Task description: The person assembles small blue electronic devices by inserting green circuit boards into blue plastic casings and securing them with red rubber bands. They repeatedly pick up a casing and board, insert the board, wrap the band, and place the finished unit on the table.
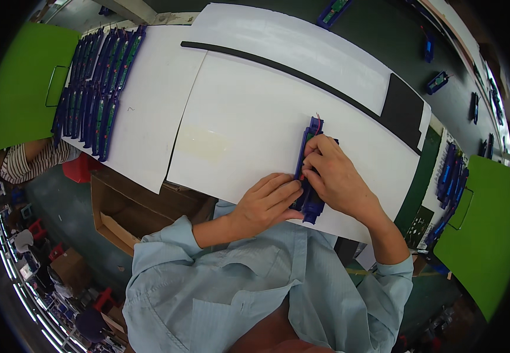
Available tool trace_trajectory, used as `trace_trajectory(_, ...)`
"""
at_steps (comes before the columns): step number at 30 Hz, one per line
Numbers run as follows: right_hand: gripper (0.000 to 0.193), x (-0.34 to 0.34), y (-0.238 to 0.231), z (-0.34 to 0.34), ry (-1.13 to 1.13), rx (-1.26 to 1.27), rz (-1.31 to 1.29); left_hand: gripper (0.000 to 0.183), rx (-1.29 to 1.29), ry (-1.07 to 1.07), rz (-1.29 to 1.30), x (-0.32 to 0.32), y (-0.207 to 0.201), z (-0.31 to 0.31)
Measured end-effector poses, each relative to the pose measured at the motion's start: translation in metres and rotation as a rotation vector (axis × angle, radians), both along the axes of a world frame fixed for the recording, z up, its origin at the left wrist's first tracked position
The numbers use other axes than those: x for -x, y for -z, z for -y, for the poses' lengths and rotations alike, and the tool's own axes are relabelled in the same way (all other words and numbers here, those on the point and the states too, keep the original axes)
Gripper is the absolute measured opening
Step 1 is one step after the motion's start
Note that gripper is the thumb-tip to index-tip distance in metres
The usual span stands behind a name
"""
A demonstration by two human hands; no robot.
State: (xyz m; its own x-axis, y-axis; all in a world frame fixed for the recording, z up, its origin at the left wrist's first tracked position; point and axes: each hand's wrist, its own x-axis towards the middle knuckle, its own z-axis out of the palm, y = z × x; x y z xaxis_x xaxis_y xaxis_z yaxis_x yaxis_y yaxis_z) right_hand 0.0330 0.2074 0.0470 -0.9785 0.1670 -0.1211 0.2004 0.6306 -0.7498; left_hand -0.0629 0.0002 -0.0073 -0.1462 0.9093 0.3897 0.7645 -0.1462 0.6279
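Observation:
A long blue plastic housing [311, 210] stands almost lengthwise away from me on the white worktop, with a green circuit board partly showing and thin red wires at its far end. My left hand [268, 203] grips the housing's near left side, fingers on top and thumb by its near end. Over the far half, my right hand [334, 173] is closed in a pinch against the housing. Whatever lies between those fingertips is hidden by the hand.
White sheets [249, 112] cover the worktop, crossed by a black strip [290, 72] leading to a black panel [401, 106]. Several similar blue housings [99, 88] lie in rows at left; more [452, 176] at right. Others rest on the dark surface beyond. A cardboard box [125, 206] sits below.

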Motion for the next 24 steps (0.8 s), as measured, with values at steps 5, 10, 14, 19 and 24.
trace_trajectory(5,0.007,-0.003,0.007,0.000,-0.020,-0.050,-0.058,0.057,-0.008,0.007,0.010,0.001,-0.001,-0.002)
trace_trajectory(10,0.007,-0.010,0.010,0.007,0.001,-0.079,-0.145,0.058,-0.014,-0.007,0.008,0.000,0.001,-0.003)
trace_trajectory(14,0.009,-0.013,0.016,0.009,-0.033,-0.142,-0.186,0.057,-0.007,-0.003,-0.005,0.000,0.002,-0.002)
trace_trajectory(19,0.039,-0.032,0.006,0.013,0.159,-0.187,-0.185,0.056,0.068,0.044,-0.058,0.002,-0.013,-0.002)
trace_trajectory(24,0.081,-0.079,-0.002,0.042,0.241,-0.093,0.200,0.047,0.119,0.128,-0.264,0.003,-0.030,-0.013)
